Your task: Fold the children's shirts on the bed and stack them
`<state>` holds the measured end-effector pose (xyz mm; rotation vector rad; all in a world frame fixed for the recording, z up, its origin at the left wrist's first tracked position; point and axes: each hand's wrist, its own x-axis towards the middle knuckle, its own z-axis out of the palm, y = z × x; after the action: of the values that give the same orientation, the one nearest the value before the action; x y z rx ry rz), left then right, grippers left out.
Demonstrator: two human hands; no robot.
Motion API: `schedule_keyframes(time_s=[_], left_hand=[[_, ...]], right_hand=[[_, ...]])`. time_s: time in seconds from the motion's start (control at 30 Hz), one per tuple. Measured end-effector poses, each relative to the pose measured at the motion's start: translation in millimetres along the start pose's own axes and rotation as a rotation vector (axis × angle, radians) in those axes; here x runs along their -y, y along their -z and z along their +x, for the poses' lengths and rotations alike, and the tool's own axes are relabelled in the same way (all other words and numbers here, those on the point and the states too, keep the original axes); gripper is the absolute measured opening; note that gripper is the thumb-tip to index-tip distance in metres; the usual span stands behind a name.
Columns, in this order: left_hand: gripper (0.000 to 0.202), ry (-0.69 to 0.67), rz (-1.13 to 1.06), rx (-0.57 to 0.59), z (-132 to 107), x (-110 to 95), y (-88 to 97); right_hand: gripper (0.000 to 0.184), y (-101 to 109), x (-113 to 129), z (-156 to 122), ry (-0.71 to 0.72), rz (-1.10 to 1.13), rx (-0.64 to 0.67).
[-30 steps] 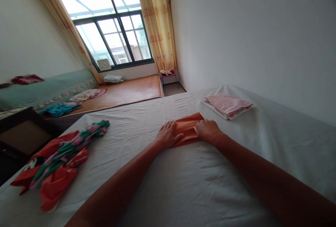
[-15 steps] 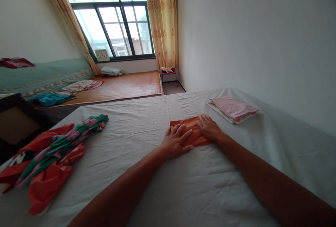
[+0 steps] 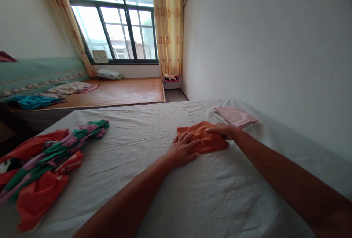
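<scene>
A folded orange garment [image 3: 205,139] lies on the white-sheeted bed [image 3: 143,131] in front of me; its exact kind does not show. My left hand [image 3: 183,150] rests flat on its left part, fingers spread. At the right edge, my right hand [image 3: 224,131] has hold of the cloth, with a finger or thumb stretched over the top and the other fingers curled and partly hidden. Just beyond that hand sits a folded pink garment [image 3: 236,116] with a whitish layer beneath it.
Crumpled red clothes [image 3: 41,197] and a green-and-pink cloth [image 3: 57,153] lie at the left of the bed. A second bed with a brown mat [image 3: 132,89] stands by the window. The wall [image 3: 269,47] runs along the right side.
My right hand has gone from lying flat on the orange garment to gripping its right edge. My left hand stays flat on the cloth. The view has shifted slightly.
</scene>
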<state>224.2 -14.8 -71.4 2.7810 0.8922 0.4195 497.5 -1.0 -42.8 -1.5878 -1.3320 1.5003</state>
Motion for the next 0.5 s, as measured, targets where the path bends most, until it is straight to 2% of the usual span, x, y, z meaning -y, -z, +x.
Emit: schedule_keyframes(time_s=[0.07, 0.1, 0.17, 0.23, 0.3, 0.37, 0.43, 0.5], left_hand=[[0.061, 0.008, -0.025, -0.036, 1.5, 1.1, 0.1], [0.062, 0.027, -0.040, -0.070, 2.8, 2.5, -0.5], [0.062, 0.093, -0.065, -0.162, 6.1, 6.9, -2.8], [0.060, 0.162, -0.080, -0.238, 9.3, 12.1, -5.9], [0.057, 0.202, -0.080, -0.262, 11.3, 16.0, -8.8], [0.055, 0.208, -0.063, -0.238, 11.7, 17.5, -10.8], [0.053, 0.197, -0.034, -0.196, 11.2, 17.1, -11.9], [0.052, 0.192, -0.005, -0.149, 10.5, 16.3, -12.5]], right_hand=[[0.040, -3.6, 5.1, -6.7, -0.003, 0.079, 0.097], [0.039, -5.0, 9.3, -10.4, 0.046, 0.120, 0.100], [0.035, -3.3, 21.7, -18.0, 0.196, 0.216, 0.044], [0.035, 8.5, 37.3, -24.1, 0.382, 0.328, -0.066], [0.035, 32.1, 50.0, -25.9, 0.551, 0.442, -0.234], [0.037, 64.4, 52.9, -22.7, 0.656, 0.523, -0.481], [0.038, 98.3, 42.8, -17.6, 0.614, 0.457, -0.805], [0.040, 126.3, 22.1, -16.0, 0.400, 0.120, -1.049]])
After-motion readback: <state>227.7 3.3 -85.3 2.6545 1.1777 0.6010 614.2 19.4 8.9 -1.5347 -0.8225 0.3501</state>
